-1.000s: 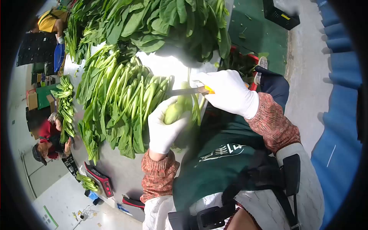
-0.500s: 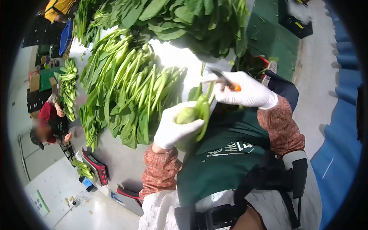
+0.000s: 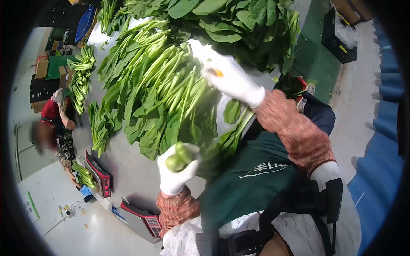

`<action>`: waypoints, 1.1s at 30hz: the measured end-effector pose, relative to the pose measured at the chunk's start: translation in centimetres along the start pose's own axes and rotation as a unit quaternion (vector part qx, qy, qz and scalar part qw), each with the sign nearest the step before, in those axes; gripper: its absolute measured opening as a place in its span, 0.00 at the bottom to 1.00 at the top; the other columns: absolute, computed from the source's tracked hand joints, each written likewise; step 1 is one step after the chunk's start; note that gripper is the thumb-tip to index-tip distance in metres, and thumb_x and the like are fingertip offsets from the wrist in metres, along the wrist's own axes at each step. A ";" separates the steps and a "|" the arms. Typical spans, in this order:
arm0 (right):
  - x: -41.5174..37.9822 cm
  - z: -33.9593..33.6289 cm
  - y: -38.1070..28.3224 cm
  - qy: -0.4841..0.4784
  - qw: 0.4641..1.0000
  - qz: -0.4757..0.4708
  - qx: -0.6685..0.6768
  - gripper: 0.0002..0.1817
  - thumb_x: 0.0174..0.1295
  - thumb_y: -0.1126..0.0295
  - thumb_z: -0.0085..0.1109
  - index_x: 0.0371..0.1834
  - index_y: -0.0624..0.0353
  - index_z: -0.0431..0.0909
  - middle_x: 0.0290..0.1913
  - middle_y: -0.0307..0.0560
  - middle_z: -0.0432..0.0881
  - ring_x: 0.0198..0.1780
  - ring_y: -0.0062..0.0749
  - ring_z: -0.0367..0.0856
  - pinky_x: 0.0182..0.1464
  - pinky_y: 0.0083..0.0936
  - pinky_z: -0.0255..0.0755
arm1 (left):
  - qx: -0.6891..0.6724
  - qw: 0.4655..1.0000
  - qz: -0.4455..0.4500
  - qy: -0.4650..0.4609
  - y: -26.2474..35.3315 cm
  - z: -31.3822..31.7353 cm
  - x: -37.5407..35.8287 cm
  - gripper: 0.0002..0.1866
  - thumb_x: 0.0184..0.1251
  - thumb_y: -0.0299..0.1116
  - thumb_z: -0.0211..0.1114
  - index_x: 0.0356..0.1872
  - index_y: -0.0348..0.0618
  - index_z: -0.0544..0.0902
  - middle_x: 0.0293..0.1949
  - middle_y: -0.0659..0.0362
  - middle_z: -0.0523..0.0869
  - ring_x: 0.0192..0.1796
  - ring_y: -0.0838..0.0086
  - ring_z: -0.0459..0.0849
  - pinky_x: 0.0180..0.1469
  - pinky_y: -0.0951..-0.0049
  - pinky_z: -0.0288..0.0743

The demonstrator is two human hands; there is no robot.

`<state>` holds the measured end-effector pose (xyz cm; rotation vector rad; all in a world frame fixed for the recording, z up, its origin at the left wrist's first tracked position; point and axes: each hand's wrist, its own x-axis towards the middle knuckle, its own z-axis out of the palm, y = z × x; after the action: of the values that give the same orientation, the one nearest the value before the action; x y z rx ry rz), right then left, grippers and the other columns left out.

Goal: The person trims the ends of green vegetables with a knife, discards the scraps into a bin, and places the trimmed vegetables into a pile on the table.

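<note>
My left hand (image 3: pixel 177 173), in a white glove, is closed around the thick pale-green stem ends of some leafy greens (image 3: pixel 179 157). Their leaves trail to the right beside my apron. My right hand (image 3: pixel 235 81), also gloved, reaches over the table to the stem ends of the large row of greens (image 3: pixel 153 81). In its fist is a knife (image 3: pixel 217 72); only its orange handle shows, and the blade is hidden or blurred. Loose stalks with a round leaf (image 3: pixel 232 112) lie near the table edge under my right forearm.
A tall heap of broad-leaved greens (image 3: pixel 239 25) covers the far side. Red-edged scales (image 3: pixel 143 217) stand at lower left. Across the table, a person in a red top (image 3: pixel 53 111) works beside more greens (image 3: pixel 81 81). A black crate (image 3: pixel 339 38) sits on the floor at right.
My right hand has moved from beside my left hand up and left to the row of greens, keeping the knife. My left hand has shifted left and down with its greens.
</note>
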<state>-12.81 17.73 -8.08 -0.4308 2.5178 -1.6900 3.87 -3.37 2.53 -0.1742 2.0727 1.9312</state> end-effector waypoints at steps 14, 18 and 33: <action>-4.1 -9.1 0.6 -0.136 0.960 0.199 0.142 0.09 0.64 0.66 0.65 0.38 0.62 0.83 0.26 0.36 0.81 0.26 0.13 0.73 0.30 0.15 0.67 | 0.005 0.978 0.139 0.152 3.2 -9.1 -5.6 0.15 0.57 0.21 0.64 0.44 0.39 0.71 0.28 0.58 0.77 0.27 0.71 0.77 0.39 0.65 0.76; -4.4 -10.4 0.7 -0.085 0.988 0.094 -0.093 0.15 0.59 0.66 0.65 0.47 0.59 0.83 0.33 0.48 0.87 0.33 0.31 0.86 0.40 0.25 0.78 | 0.130 0.964 0.076 0.219 3.7 -7.5 -3.7 0.19 0.46 0.12 0.70 0.40 0.37 0.77 0.29 0.59 0.81 0.29 0.79 0.79 0.35 0.79 0.73; -1.7 -1.3 -1.5 -0.097 0.991 -0.079 0.037 0.12 0.61 0.73 0.67 0.47 0.59 0.83 0.35 0.44 0.85 0.34 0.24 0.80 0.40 0.23 0.75 | 0.312 0.916 0.073 0.240 3.1 -3.8 -3.1 0.13 0.52 0.17 0.71 0.39 0.38 0.84 0.29 0.65 0.83 0.31 0.85 0.75 0.38 0.81 0.73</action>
<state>-11.22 18.84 -6.39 -0.7673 2.3305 -1.6935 5.37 -7.17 6.61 -0.3852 2.9907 1.2716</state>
